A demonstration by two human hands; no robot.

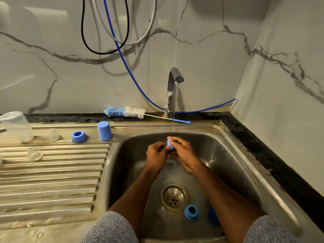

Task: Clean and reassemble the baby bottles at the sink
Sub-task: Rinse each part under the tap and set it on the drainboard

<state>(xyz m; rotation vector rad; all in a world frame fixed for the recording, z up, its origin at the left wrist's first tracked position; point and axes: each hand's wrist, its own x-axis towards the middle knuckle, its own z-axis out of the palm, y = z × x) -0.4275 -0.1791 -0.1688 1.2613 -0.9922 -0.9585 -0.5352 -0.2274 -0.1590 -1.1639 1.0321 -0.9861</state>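
Risk: I pinch a wet blue ring (170, 145) between left hand (156, 152) and right hand (182, 153) fingers; it could slip toward the drain (174, 197) at 6 o'clock.

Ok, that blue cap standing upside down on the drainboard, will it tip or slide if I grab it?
The blue cap looks like light hollow plastic, so probably easy to lift. It stands tall on its wider end, so a sideways nudge may topple it. The drainboard looks wet, so it may be slippery.

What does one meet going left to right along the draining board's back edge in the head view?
Clear bottle → clear teat → blue ring → blue cap.
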